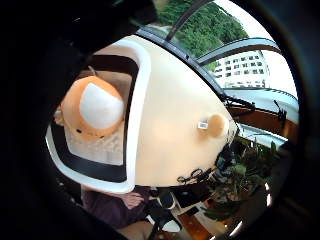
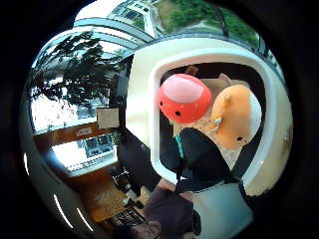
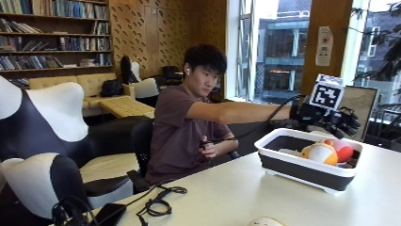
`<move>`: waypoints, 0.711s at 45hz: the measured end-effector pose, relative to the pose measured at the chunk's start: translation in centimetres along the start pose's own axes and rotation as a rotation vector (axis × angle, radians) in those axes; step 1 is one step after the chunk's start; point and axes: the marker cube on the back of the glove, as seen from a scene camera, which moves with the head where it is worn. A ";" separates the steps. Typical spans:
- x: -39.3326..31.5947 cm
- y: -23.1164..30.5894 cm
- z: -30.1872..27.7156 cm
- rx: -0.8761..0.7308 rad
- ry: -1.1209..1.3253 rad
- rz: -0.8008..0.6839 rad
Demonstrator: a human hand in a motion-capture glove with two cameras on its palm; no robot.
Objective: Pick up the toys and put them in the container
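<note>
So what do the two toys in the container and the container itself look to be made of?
Orange toy and red toy: probably soft plush, given their matte, fuzzy, rounded bodies with pale patches. Container: likely rigid plastic, with a smooth white rim and feet around a dark wall that may be a softer band; I cannot tell. The right hand hovers above it with fingers spread.

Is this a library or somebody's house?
Most likely a library or reading lounge. Tall wooden bookshelves full of books line the back wall, cushioned lounge chairs stand around, and big windows look out on other buildings. The cream table looks like a shared work table.
</note>
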 end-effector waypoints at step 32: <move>4.8 3.6 -4.6 0.117 0.194 -0.024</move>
